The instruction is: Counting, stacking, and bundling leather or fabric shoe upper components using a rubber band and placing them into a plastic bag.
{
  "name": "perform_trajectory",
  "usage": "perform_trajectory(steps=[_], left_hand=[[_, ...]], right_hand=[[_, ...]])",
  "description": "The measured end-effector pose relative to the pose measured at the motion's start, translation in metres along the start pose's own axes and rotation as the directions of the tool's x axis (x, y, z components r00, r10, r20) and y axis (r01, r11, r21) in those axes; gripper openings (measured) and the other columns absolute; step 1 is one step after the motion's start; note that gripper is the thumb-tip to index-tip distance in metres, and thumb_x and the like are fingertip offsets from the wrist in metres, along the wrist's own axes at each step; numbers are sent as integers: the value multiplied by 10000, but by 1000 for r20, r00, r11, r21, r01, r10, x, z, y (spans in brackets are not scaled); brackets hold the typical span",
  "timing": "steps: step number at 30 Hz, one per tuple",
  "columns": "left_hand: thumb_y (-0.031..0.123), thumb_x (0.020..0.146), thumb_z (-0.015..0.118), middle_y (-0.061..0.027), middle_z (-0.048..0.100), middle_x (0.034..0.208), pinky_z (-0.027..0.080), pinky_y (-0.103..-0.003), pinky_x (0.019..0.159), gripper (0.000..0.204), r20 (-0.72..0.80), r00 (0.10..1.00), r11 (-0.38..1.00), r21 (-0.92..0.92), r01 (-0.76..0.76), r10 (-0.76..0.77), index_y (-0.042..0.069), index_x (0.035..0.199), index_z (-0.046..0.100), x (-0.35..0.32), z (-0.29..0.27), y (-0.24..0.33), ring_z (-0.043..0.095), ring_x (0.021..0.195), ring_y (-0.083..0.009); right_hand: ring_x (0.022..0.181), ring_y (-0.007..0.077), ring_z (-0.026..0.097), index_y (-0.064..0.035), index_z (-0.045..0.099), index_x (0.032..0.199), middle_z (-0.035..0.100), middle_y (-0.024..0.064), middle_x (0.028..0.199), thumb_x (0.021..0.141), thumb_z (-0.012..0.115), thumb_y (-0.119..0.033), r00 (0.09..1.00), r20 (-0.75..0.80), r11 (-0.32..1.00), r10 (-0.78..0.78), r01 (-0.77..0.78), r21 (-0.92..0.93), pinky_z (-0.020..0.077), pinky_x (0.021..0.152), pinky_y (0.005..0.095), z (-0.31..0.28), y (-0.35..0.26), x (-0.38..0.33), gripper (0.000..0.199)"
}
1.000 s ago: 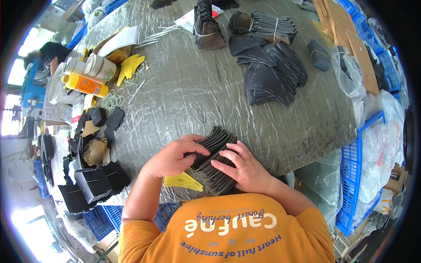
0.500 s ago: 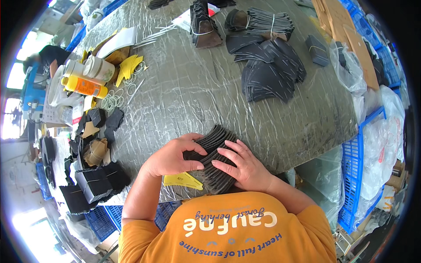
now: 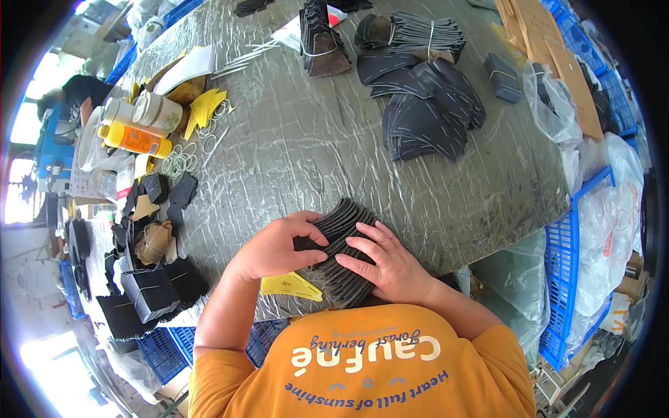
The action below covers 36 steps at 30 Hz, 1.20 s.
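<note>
Stack of thin dark pieces (image 3: 343, 282) sits at the near edge of the table (image 3: 279, 157), right in front of my orange shirt (image 3: 362, 355), between my hands. My left hand (image 3: 280, 244) is curled at its left side, thumb and fingertips close together; can't tell if they pinch a piece. My right hand (image 3: 391, 263) lays spread fingers over its right side; grip underneath hidden, can't tell. Yellow template (image 3: 291, 286) lies just left of the stack.
</note>
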<state>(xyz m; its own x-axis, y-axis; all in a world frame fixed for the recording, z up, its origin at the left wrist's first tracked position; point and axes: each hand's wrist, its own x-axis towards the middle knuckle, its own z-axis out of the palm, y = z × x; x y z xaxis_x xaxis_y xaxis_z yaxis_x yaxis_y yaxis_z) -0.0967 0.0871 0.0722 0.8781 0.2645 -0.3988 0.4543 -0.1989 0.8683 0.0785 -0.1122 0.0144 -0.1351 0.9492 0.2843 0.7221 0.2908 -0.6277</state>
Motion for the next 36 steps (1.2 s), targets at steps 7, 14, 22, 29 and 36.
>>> perform_trajectory(steps=[7,14,22,29,36], left_hand=[[79,782,732,-276,563,1288,451,-372,989,207,-23,1000,1000,-19,-4,3,33,983,723,1,2,-4,559,1205,-363],[-2,782,638,-256,558,1283,461,-369,966,203,-21,992,992,20,-123,123,19,969,714,2,2,-2,572,1170,-355],[77,770,762,-259,503,1361,431,-381,1021,251,58,994,996,-5,-94,94,18,1011,726,1,0,4,535,1226,-369],[27,743,730,-190,516,1383,503,-326,904,246,22,999,999,8,-36,36,27,989,727,-1,4,6,601,1147,-281],[0,766,686,-216,470,1418,504,-326,902,237,25,981,972,130,-194,192,55,992,732,-1,6,-4,586,1178,-304]], right_hand=[[1323,383,399,-176,605,1310,469,122,1322,802,645,-135,1000,2,1000,7,-7,10,303,1129,594,0,-1,0,511],[1269,342,437,-178,615,1305,478,107,1312,778,665,-107,999,-40,1000,-5,5,3,312,1128,582,3,1,-3,534],[1291,349,434,-168,606,1310,494,113,1316,799,626,-96,1000,-26,1000,0,-1,-10,315,1123,583,1,0,-3,516],[1260,340,450,-171,605,1310,507,105,1272,797,617,-94,997,-72,1000,-11,10,-18,333,1109,580,1,-2,-3,519],[1242,310,464,-182,622,1295,516,85,1255,822,596,-116,997,-78,997,-13,7,-72,344,1103,572,5,-2,-9,479]])
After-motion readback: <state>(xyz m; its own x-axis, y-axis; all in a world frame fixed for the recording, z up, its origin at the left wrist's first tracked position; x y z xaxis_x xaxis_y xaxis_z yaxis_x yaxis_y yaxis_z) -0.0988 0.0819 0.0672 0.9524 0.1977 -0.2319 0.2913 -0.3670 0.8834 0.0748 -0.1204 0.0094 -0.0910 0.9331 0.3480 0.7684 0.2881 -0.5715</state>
